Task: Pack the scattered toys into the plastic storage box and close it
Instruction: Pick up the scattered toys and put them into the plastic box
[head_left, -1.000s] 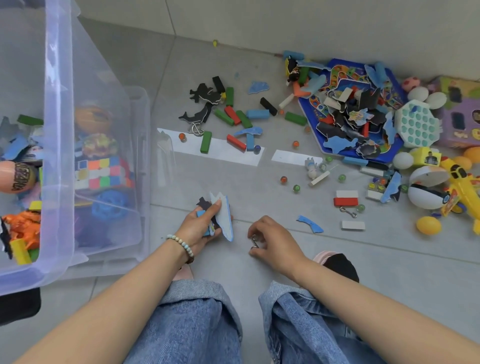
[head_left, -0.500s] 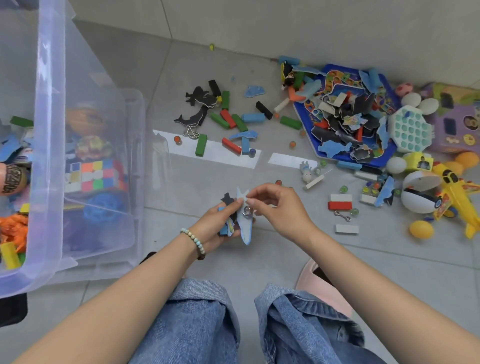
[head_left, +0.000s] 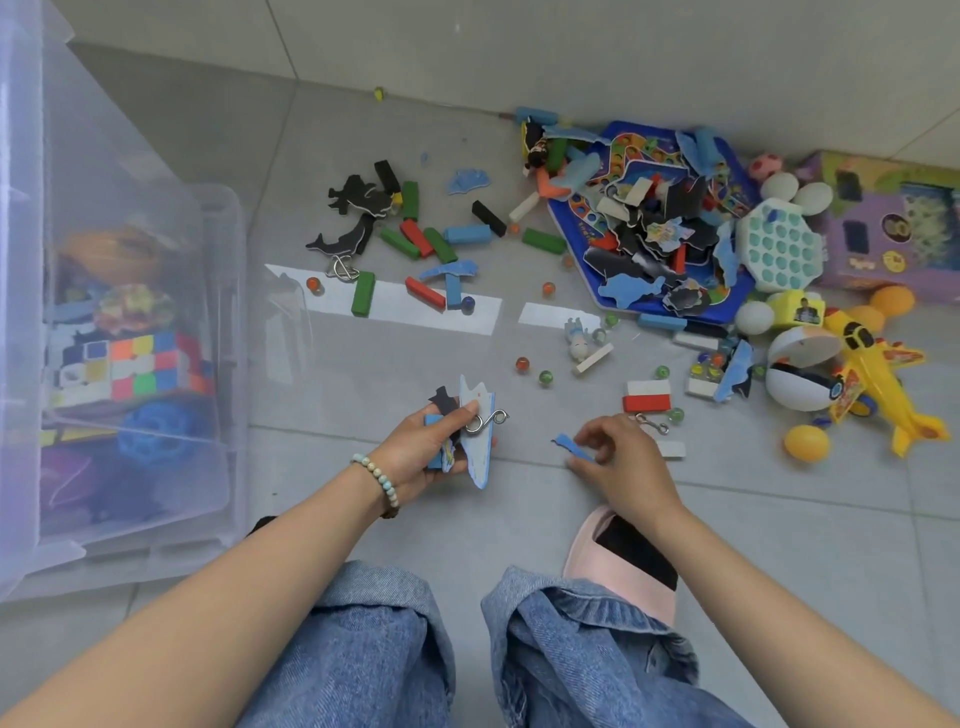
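The left hand (head_left: 421, 449) grips a fan of flat puzzle pieces (head_left: 479, 457), with a bent metal hook (head_left: 487, 419) caught under its fingers (one piece is pale blue, another black). Just to its right and apart from it, the right hand (head_left: 621, 465) curls down to the floor (head_left: 779, 545) and pinches a small blue piece (head_left: 570, 448). The clear storage box (head_left: 228, 364) stands at the left, part filled, with a colour cube (head_left: 130, 369) inside. The scattered toys (head_left: 649, 244) lie far right, with blocks, marbles and a yellow plane (head_left: 878, 384) among them.
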